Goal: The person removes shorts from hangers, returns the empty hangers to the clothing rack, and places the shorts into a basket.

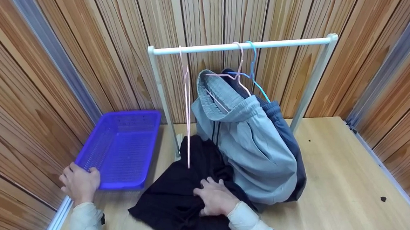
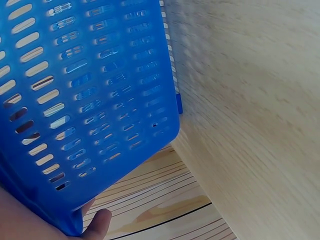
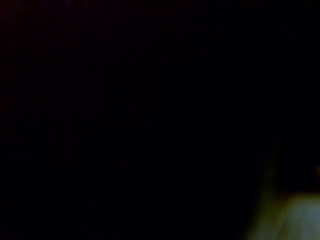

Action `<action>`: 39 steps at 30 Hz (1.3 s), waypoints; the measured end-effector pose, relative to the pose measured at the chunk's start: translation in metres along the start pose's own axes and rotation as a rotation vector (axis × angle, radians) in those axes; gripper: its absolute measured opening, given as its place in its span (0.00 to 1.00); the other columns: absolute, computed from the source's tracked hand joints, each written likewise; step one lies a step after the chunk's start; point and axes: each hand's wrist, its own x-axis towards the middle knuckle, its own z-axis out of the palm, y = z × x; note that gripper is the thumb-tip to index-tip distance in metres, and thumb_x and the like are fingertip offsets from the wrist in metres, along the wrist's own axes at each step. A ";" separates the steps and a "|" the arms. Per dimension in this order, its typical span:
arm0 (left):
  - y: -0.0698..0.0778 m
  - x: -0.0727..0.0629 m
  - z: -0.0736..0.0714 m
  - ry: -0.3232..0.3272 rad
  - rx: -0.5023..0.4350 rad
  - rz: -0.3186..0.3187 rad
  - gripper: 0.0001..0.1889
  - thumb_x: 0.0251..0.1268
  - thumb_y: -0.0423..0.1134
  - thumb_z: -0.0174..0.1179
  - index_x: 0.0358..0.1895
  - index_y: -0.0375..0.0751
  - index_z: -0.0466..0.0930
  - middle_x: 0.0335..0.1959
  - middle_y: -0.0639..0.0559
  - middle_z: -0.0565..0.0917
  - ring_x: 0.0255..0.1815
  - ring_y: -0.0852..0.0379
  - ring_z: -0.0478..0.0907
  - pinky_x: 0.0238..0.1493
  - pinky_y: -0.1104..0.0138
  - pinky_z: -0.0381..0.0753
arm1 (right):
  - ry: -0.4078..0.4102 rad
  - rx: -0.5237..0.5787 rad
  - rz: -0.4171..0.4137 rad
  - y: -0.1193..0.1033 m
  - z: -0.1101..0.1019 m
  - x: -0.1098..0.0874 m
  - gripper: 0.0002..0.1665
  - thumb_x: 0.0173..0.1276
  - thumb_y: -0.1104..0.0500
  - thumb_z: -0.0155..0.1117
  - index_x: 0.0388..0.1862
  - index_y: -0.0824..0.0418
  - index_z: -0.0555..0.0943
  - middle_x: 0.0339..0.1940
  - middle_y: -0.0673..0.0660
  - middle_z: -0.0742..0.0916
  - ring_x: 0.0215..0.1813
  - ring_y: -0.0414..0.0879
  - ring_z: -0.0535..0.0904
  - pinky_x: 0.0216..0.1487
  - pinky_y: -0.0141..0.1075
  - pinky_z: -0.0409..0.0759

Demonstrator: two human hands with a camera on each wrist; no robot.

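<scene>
My left hand (image 1: 81, 184) grips the near left corner of a purple-blue plastic basket (image 1: 153, 144). In the left wrist view the slotted basket wall (image 2: 95, 95) looks blue, and a fingertip shows below its rim. On a crumpled black drawstring garment (image 1: 167, 197) my right hand (image 1: 216, 198) rests with its fingers spread. This cloth lies on the table beneath a pink hanger (image 1: 187, 93), which hangs edge-on from the rack. The right wrist view is almost wholly dark, so the undersides of the right fingers are hidden.
A white rack (image 1: 286, 44) stands across the back. Grey drawstring bottoms (image 1: 259, 149) hang on a second pink hanger (image 1: 241, 60), with dark navy bottoms (image 1: 299, 183) behind on a blue hanger (image 1: 254, 61). Wood-patterned walls (image 1: 27, 95) enclose the table (image 1: 342, 178).
</scene>
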 end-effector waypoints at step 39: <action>-0.001 -0.002 -0.001 -0.015 -0.001 0.005 0.44 0.78 0.48 0.43 0.84 0.24 0.37 0.84 0.20 0.46 0.84 0.22 0.43 0.76 0.27 0.53 | 0.787 0.566 -0.272 -0.019 -0.027 0.003 0.12 0.51 0.69 0.70 0.30 0.57 0.78 0.25 0.51 0.83 0.31 0.41 0.79 0.40 0.27 0.78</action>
